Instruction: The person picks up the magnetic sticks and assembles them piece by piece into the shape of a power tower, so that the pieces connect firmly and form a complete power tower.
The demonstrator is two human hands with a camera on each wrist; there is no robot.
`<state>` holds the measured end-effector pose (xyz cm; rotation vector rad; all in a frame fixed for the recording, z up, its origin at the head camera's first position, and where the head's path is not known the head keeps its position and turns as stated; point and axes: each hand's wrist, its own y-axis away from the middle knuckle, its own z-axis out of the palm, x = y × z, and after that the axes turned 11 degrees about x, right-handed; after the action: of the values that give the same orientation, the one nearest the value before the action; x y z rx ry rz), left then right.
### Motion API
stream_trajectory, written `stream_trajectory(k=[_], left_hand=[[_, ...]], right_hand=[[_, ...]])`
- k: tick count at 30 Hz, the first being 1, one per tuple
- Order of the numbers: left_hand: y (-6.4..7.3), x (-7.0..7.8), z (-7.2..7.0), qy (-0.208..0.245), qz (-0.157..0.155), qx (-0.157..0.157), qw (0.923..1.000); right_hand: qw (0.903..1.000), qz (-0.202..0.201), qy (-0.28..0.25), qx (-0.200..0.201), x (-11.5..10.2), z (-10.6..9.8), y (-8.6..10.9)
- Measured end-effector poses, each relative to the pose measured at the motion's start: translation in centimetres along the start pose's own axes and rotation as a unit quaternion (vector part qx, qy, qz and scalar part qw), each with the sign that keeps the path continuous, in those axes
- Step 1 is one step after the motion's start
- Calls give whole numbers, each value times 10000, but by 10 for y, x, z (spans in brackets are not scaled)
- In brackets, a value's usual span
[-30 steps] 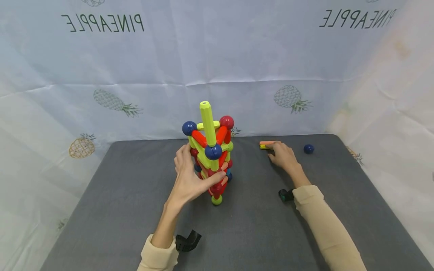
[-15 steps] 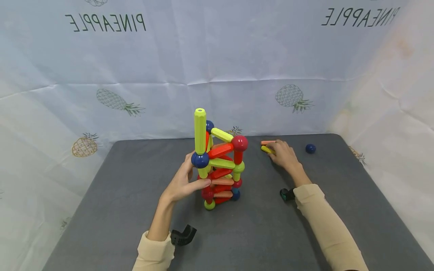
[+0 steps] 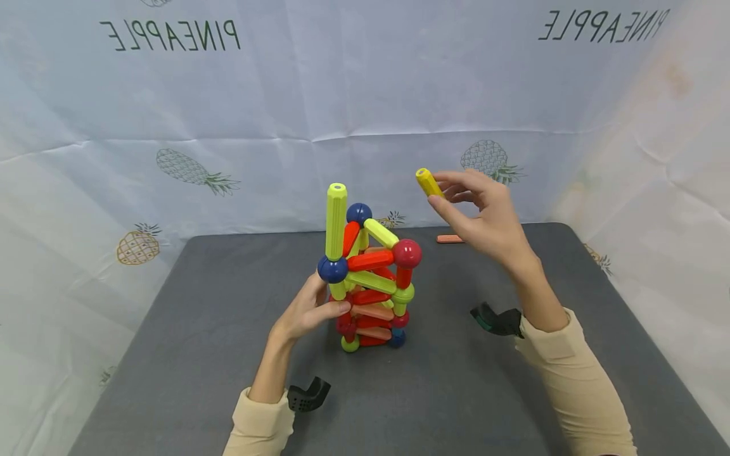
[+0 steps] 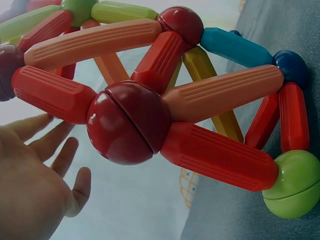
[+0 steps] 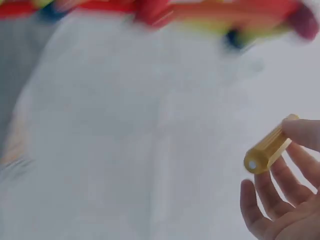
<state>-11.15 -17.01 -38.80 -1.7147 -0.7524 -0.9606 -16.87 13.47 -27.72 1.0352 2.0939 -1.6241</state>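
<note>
A tower of magnetic rods and balls (image 3: 372, 263) stands on the table, with one upright lime rod (image 3: 336, 221) rising from its near blue ball (image 3: 332, 270). My left hand (image 3: 308, 308) grips the tower's left side, thumb along the near post and fingers behind. In the left wrist view, those fingers (image 4: 65, 155) reach behind a red rod (image 4: 54, 95) beside a big dark red ball (image 4: 129, 122). Raised to the right of the tower, my right hand (image 3: 485, 209) pinches a short yellow rod (image 3: 429, 182) between thumb and fingers. The right wrist view shows the yellow rod's (image 5: 270, 147) end face.
A peach rod (image 3: 450, 239) lies at the table's back edge, partly behind my right hand. The grey table (image 3: 433, 392) ends against a hanging pineapple-print cloth (image 3: 274, 95). Black wrist straps (image 3: 309, 394) stick out from both wrists.
The tower has turned in my left hand's grip. My right hand has picked the yellow rod off the table and lifted it; the loose blue ball is now hidden behind that hand.
</note>
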Motion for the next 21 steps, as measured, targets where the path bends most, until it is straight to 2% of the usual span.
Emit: stream_trajectory(k=[4,8,13,17,21], left_hand=[[0,2,1,-38,-37,28,10000],[-1,2,2,-50,21,33,10000],[0,1,2,-41,10,15,10000],[0,2,3,-52,127,-1,9999],[1,4,5,-380,164,139,9990]], right_hand=[[9935,-666,-927,24,-50,-1,-1],[9867,-991,-1278,-182,-74,6,3],[9867,-912,-1252,-484,-76,20,8],[9868,-808,-1301,-525,-73,26,11],[9860,-838,-1348,-515,-67,26,10]])
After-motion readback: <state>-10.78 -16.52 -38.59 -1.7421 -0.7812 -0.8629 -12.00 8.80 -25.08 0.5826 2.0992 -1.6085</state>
